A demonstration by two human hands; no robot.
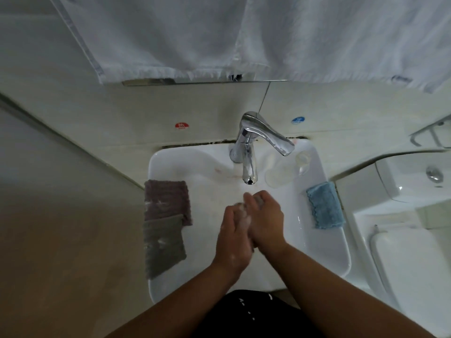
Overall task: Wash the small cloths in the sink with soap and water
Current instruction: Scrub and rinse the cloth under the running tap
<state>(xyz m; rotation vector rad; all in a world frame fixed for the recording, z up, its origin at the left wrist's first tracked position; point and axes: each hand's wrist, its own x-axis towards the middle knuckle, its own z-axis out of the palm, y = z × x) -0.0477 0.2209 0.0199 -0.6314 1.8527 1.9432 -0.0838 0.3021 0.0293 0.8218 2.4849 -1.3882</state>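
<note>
Over the white sink (324, 242), below the chrome tap (249, 167), my left hand (233, 237) and my right hand (264, 220) are pressed together around a small sudsy cloth (240, 206). Only a bit of that cloth shows between the fingers and at the heel of the palms. On the sink's left rim lie a mauve cloth (167, 201) and a grey cloth (163, 245). A blue cloth (325, 206) lies on the right rim. I cannot tell whether water runs from the tap.
A clear soap dish (280, 175) sits on the sink's back right, beside the tap lever. White towels (219, 35) hang above. A toilet cistern (415, 181) stands close on the right. Beige floor lies to the left.
</note>
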